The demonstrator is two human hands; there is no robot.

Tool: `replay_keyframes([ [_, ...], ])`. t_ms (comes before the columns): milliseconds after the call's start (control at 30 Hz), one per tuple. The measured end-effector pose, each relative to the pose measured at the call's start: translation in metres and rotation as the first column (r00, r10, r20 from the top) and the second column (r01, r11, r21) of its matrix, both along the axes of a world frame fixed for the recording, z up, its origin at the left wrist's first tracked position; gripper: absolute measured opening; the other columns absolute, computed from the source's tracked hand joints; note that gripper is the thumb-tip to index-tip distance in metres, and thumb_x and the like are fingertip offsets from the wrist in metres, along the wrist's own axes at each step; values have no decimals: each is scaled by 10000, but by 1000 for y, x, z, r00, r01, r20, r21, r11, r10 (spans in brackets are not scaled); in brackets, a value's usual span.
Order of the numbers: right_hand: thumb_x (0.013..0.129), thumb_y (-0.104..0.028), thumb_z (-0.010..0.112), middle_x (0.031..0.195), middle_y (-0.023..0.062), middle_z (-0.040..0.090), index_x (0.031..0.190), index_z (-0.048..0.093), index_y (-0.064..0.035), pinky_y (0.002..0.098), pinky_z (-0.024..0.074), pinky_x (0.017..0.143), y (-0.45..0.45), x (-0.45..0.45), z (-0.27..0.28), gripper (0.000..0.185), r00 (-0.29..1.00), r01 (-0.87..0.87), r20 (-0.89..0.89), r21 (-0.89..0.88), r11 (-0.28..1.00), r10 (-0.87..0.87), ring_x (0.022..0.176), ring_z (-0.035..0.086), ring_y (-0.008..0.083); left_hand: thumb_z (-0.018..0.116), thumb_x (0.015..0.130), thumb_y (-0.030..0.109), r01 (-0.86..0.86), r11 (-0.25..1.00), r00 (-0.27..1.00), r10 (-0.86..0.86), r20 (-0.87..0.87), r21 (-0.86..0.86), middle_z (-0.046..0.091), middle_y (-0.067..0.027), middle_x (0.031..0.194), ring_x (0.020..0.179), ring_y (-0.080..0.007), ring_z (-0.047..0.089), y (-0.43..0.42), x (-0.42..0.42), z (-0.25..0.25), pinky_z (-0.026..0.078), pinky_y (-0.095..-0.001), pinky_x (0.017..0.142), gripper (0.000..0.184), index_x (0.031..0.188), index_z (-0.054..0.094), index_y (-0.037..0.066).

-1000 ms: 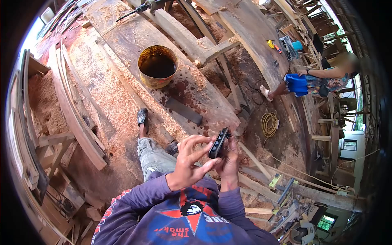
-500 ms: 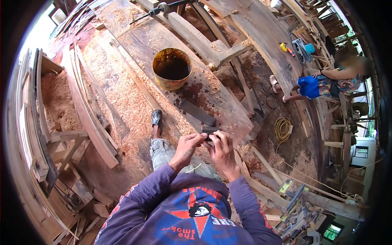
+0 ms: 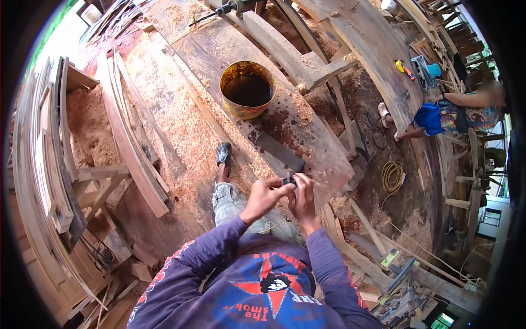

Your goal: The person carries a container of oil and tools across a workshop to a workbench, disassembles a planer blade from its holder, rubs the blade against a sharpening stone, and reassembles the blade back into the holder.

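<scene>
1. Left hand (image 3: 267, 198): thumb and fingertips appear to pinch a small dark piece (image 3: 286, 181); a light, steady grip should suit it.
2. Right hand (image 3: 302, 198): fingers curl around the piece's other side, partly hiding it.
3. The piece sits between both hands, before the body; bent elbows should help steadiness.
4. Beyond lie a flat block (image 3: 280, 152) and bucket (image 3: 249, 90); shavings (image 3: 192, 134) could hide a dropped piece.

Between left hand (image 3: 262, 198) and right hand (image 3: 302, 198), a piece (image 3: 287, 181), seemingly pinched by both; just ahead, a block (image 3: 280, 152) on the board (image 3: 331, 171), bucket (image 3: 245, 107) beyond; coiled cord (image 3: 392, 178) off right, planks (image 3: 133, 145) well left!
</scene>
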State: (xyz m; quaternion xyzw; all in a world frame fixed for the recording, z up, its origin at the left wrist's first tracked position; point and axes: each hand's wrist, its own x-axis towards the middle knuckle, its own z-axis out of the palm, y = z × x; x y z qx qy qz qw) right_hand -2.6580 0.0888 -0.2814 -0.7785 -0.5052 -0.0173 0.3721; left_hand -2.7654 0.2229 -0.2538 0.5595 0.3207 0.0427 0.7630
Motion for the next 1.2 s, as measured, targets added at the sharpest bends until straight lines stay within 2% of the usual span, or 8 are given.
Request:
replay_keyframes([
  [67, 995, -198, 606, 1246, 229, 539, 1314, 465, 10, 487, 467, 974, -3, -5, 3, 406, 997, 37, -70, 60, 998, -33, 1141, 558, 400, 786, 866, 233, 13, 968, 1000, -11, -7, 252, 708, -68, 915, 871, -116, 632, -4, 1, 31, 511, -288, 784, 356, 1072, 725, -51],
  [100, 1007, -248, 588, 1249, 249, 528, 1313, 447, 35, 491, 467, 980, -5, -4, 4, 440, 998, 26, -52, 92, 995, -21, 1136, 557, 404, 823, 813, 294, -5, 948, 999, -10, 46, 319, 719, -189, 1038, 947, -270, 695, -9, 0, 29, 534, -365, 828, 434, 1075, 727, -39],
  [200, 1004, -324, 594, 1250, 254, 527, 1317, 438, 45, 504, 467, 980, -14, -11, 3, 509, 929, 150, -357, 110, 983, -102, 1137, 546, 399, 859, 772, 254, -75, 861, 992, 15, 121, 503, 696, -150, 1027, 985, -245, 668, -15, 2, 54, 526, -353, 856, 451, 1083, 723, -42],
  [267, 998, -433, 588, 1230, 216, 538, 1315, 441, 50, 435, 525, 899, -9, -13, 19, 596, 944, 188, -296, 130, 973, -143, 1038, 602, 308, 868, 754, 250, -80, 854, 993, 24, 115, 514, 687, -157, 1036, 989, -287, 664, -17, 3, 64, 529, -376, 859, 462, 1098, 726, -23],
  [333, 978, -506, 591, 1196, 162, 550, 1334, 426, 41, 334, 557, 782, -10, -16, 29, 673, 802, 186, -595, 167, 968, -52, 902, 634, 191, 844, 775, 230, -98, 836, 986, 7, 167, 541, 666, -165, 1013, 965, -329, 637, -16, 3, 69, 509, -399, 835, 431, 1101, 720, -21],
  [367, 961, -546, 590, 1152, 114, 556, 1368, 398, 31, 266, 550, 701, -1, -17, 36, 732, 842, 210, -537, 228, 951, -57, 790, 617, 107, 839, 778, 220, -104, 834, 984, 8, 177, 542, 659, -162, 996, 951, -330, 631, -14, 4, 72, 506, -402, 830, 419, 1103, 721, -17],
  [900, 997, -544, 519, 1183, 118, 528, 1381, 419, 46, 271, 548, 723, 8, -6, 61, 711, 886, 188, -459, 236, 953, -61, 789, 623, 105, 822, 773, 134, -148, 870, 966, 26, 255, 470, 664, -141, 1010, 968, -299, 641, -8, 7, 81, 510, -377, 836, 418, 1151, 715, -10],
  [1200, 1005, -483, 559, 1182, 186, 557, 1358, 472, 45, 377, 540, 827, -6, -1, 60, 641, 913, 183, -394, 171, 968, -103, 987, 629, 276, 834, 777, 134, -156, 900, 971, 63, 233, 408, 683, -136, 999, 952, -274, 672, -15, 9, 83, 529, -358, 835, 407, 1138, 722, -17],
])
